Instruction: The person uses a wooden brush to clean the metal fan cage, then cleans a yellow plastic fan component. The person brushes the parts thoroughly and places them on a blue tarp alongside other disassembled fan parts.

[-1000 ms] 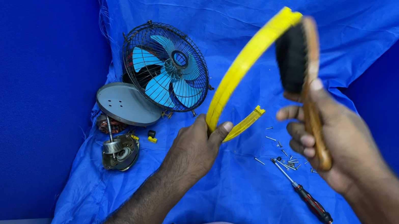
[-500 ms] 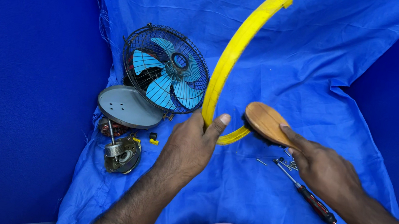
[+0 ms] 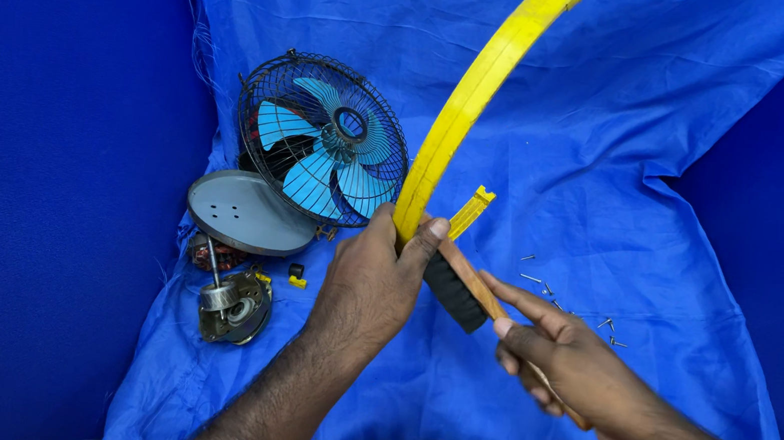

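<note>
The left hand (image 3: 369, 283) grips the lower end of a curved yellow plastic bracket (image 3: 473, 100), held upright over the blue cloth (image 3: 619, 179). The right hand (image 3: 575, 365) holds a wooden-handled black-bristle brush (image 3: 459, 284) against the bracket's base, just beside a blue-bladed wire-caged fan (image 3: 322, 140).

Left hand (image 3: 368, 288) gripping a curved yellow frame (image 3: 473, 100), right hand (image 3: 575, 365) with a wooden brush (image 3: 459, 284) (bristles against the frame's base).

Fan cage (image 3: 322, 140) blocks left; right cloth (image 3: 681, 167) open.

One head-worn camera looked steeply down, close over the blue cloth (image 3: 619, 179) and the person's forearms.
</note>
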